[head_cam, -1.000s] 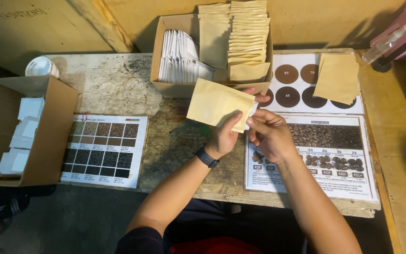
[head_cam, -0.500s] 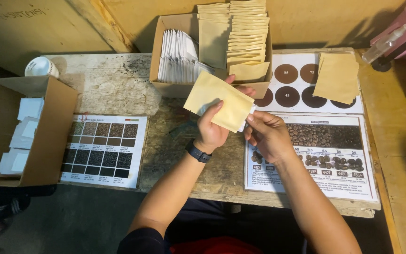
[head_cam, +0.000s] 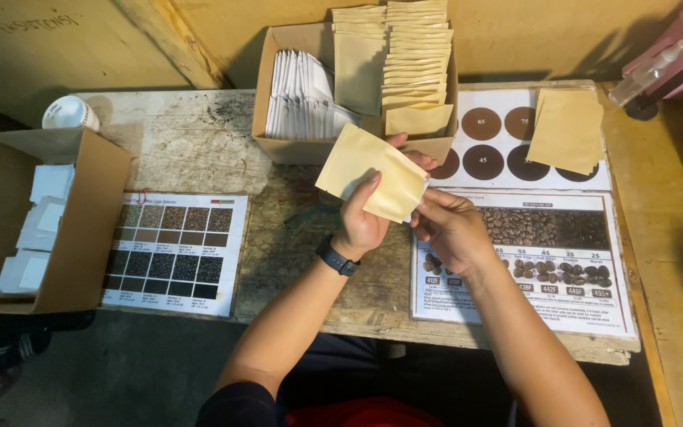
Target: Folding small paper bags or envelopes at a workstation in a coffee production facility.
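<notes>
Over a worn table [head_cam: 199, 142], the left hand [head_cam: 365, 225] grips a tan paper pouch [head_cam: 369, 170] from below, thumb across its face, its long axis tilted down to the right. The right hand [head_cam: 452, 229] pinches the lower right corner. Beyond stands a cardboard box [head_cam: 278, 146] of more pouches.

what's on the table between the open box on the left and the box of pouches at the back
In the head view, a colour chart sheet lies there, with bare worn tabletop above it and a white cup at the back left.
</notes>
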